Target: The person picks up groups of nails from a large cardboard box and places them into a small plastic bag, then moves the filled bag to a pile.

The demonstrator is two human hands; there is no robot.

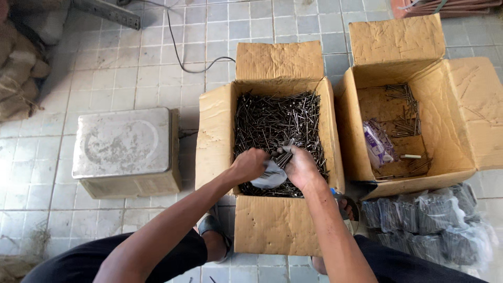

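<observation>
My right hand (301,165) grips a bunch of nails (283,157), fingers curled tight around them. My left hand (249,164) pinches the rim of a small clear plastic bag (270,178), holding it just beneath the nails. Both hover over an open cardboard box (217,131) full of loose nails. A metal scale (126,149) sits left; a second box (456,120) right.

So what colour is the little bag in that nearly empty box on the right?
Clear with purple print, seen in the head view: the bag.

Small clear plastic bag (268,177), held open over box, bunch of dark nails (283,157) going in
</observation>
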